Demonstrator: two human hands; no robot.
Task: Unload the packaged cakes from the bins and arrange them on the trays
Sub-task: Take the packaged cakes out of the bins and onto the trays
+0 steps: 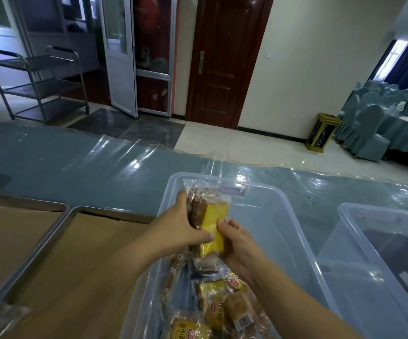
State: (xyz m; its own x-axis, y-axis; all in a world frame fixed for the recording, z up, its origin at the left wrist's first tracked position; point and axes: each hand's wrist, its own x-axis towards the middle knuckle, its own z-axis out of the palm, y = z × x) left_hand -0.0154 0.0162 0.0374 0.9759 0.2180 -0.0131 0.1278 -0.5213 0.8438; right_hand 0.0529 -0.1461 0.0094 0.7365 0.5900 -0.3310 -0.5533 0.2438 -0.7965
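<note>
Currently a stack of packaged cakes [206,217], yellow sponge face up with darker ones behind, sits between both hands above the clear bin [283,231]. Left hand [183,227] wraps the stack's left side, thumb across the front; right hand [237,243] pinches the lower right edge from below. More wrapped cakes [222,307] lie in the bin under the right wrist. Paper-lined trays [51,253] sit left of the left hand, mostly bare; a blurred wrapper [0,316] shows at the near left corner. Second bin [381,253] is right of the right hand. Suggest: keep the squeeze even so the slick wrappers don't slide apart, carry left, lay flat in rows.
</note>
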